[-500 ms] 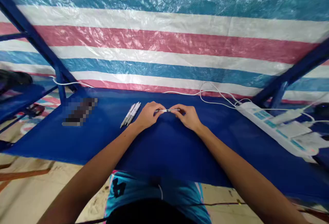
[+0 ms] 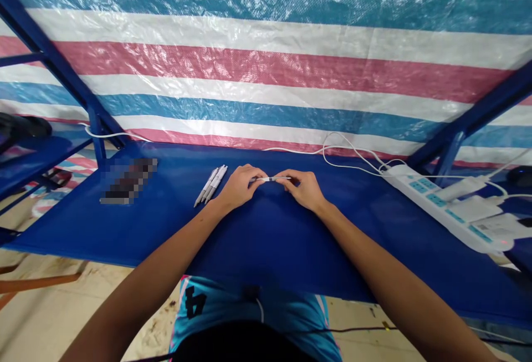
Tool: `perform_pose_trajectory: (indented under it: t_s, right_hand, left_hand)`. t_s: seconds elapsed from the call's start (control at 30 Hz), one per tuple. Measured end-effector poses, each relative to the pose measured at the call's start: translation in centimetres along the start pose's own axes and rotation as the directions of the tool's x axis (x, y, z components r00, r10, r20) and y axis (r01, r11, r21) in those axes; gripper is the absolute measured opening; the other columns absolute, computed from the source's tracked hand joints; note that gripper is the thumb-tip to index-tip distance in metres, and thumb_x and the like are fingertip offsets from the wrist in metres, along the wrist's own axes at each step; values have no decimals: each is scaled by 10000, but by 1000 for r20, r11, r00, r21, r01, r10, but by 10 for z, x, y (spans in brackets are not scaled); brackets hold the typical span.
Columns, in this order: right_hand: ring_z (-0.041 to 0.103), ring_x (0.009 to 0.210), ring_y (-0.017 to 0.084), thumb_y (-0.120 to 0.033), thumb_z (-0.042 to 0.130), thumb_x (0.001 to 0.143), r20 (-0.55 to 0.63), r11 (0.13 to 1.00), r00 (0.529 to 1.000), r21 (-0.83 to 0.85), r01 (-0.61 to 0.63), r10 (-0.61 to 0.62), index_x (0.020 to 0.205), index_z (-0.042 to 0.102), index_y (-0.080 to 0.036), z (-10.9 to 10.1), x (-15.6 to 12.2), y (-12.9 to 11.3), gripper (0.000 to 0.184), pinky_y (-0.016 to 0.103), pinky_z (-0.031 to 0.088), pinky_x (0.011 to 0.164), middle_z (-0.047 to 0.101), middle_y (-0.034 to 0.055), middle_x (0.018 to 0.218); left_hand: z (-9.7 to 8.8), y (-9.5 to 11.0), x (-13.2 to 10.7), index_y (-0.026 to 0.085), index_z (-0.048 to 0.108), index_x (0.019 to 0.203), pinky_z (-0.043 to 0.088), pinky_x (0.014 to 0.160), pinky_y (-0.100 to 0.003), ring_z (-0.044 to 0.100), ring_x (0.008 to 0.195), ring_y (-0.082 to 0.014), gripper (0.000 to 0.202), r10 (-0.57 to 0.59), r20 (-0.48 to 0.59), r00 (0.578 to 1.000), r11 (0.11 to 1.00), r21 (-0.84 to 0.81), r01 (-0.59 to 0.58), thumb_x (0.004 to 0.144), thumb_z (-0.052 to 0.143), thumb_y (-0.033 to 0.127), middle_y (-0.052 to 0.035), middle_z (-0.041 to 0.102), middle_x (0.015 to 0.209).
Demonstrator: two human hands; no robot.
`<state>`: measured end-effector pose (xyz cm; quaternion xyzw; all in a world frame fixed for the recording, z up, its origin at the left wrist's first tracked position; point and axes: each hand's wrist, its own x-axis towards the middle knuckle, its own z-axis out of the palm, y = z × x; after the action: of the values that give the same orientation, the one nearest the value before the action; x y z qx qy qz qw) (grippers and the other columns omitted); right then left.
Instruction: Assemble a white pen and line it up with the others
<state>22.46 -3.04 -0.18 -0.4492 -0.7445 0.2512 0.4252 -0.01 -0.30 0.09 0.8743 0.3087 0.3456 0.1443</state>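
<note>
- While your left hand (image 2: 239,186) and right hand (image 2: 303,188) clamp their fingertips on its two ends, the white pen (image 2: 272,178) sits level over the middle of the blue table (image 2: 266,240).
- Three spare pens (image 2: 211,184) lie at nine o'clock, just beside your left hand.
- At three o'clock, well apart, sits the power strip (image 2: 440,207).

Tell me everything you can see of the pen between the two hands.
The pen is slim, white or light grey, seemingly plastic. It lies roughly level, crosswise to the person, low over the blue table. The left hand pinches one end and the right hand the other, so only its middle shows. Whether it touches the table cannot be told.
</note>
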Motion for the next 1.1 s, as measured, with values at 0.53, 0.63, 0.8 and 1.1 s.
perform_pose_trajectory:
  t_s: [0.53,0.63,0.8,1.1]
  right_hand:
    - [535,475,152,-744,554,907,8,1000,1000,8,-24,24,839,793,-204,-1,0,-4,594,287,429,540,630,12,544]
    - [532,477,150,-747,540,914,22,1000,999,-3,-23,23,812,784,-206,-1,0,-5,602,285,427,546,622,9,536]
    - [502,452,139,-745,484,939,53,999,998,-22,-40,42,740,742,-205,-2,1,-6,631,279,401,529,582,1,497]
    - [494,441,134,-739,455,953,89,998,994,-36,-53,56,720,717,-201,-3,1,-6,642,273,393,516,566,-5,491]
  left_hand:
    - [0,-2,0,211,704,988,520,896,-398,687,930,-242,177,16,4,1000,999,42,-16,1016,529,220,-59,788,963]
    - [0,-2,0,211,703,992,514,889,-396,685,932,-244,182,24,5,1000,998,59,-24,1023,524,224,-60,785,958]
    - [1,-1,1,213,700,1000,500,875,-378,678,937,-238,178,28,9,1000,995,95,-29,1034,526,233,-55,781,960]
    - [1,-1,1,215,700,1002,494,865,-373,675,932,-238,220,29,13,999,995,93,-31,1053,497,282,-60,780,959]
